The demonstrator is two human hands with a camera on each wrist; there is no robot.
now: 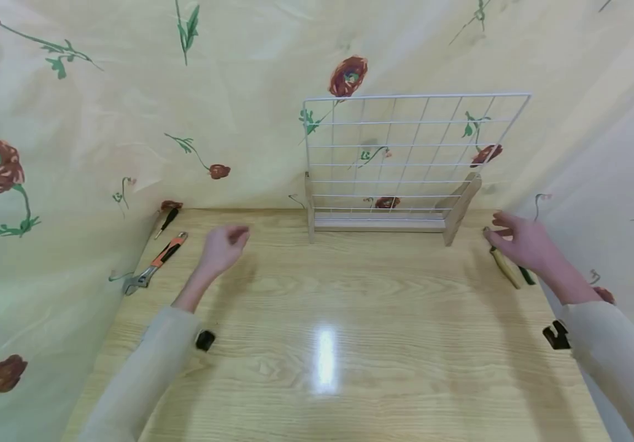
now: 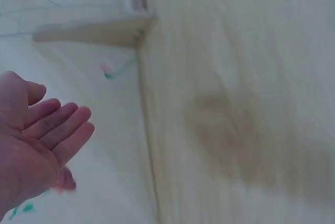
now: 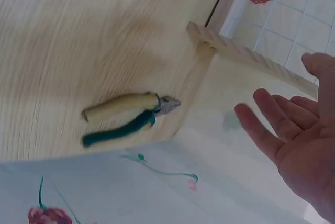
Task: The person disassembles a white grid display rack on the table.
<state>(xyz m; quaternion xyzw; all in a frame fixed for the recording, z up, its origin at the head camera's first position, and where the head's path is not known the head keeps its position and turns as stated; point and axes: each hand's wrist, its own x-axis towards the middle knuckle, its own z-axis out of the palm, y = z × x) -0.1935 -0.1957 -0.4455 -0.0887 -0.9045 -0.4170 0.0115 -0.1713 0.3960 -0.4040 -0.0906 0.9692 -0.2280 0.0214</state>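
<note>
Two free hands over a bench, pliers by the right

The pale wooden bench (image 1: 394, 325) runs back to a flowered cloth. At its far edge, right of centre, a white wire grid (image 1: 388, 146) stands in a wooden base (image 1: 377, 225), its long side running left to right.

Both forearms reach forward, well apart. The left hand (image 1: 224, 250) hangs between the grid and the wrench, fingers nearly straight and side by side, holding nothing. The right hand (image 1: 523, 242) is near the pliers, palm bared to its wrist camera, fingers spread apart — also holding nothing.

The adjustable wrench (image 1: 158, 264) lies slantwise at the left edge, head toward the near left. The pliers (image 3: 125, 104) lie right of the base, nose to the far left, handles parted toward the near right. Smallest is the screwdriver (image 1: 169, 221), in the far left corner — shaft toward the near left.
</note>
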